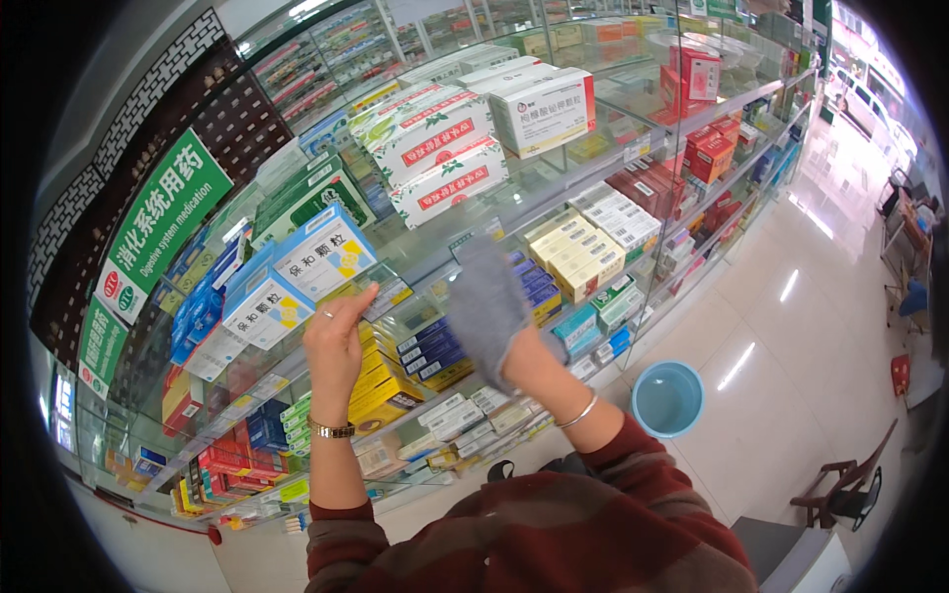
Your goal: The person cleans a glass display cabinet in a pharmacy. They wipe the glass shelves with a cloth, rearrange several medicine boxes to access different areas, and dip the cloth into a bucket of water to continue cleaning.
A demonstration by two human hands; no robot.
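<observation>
My left hand [335, 337], with a ring and a gold-coloured wristwatch [331, 429] on that arm, has its fingertips on a clear price-tag holder [388, 290] at the glass shelf's front edge. The thumb and a finger appear to pinch it. A grey cloth [485, 307], blurred, covers most of my right hand [521, 352] and hangs over its fingers, above the shelf edge. Blue-and-white medicine boxes [326, 252] stand just beyond my left hand. White boxes with red labels and green leaves [445, 167] stand farther back on the glass.
Lower glass shelves hold yellow boxes [382, 389], purple boxes [434, 352] and cream boxes [582, 252]. A light-blue bucket [667, 399] stands on the tiled floor to the right. A wooden chair [841, 474] is at the lower right. Green signs [167, 200] rise behind the left shelves.
</observation>
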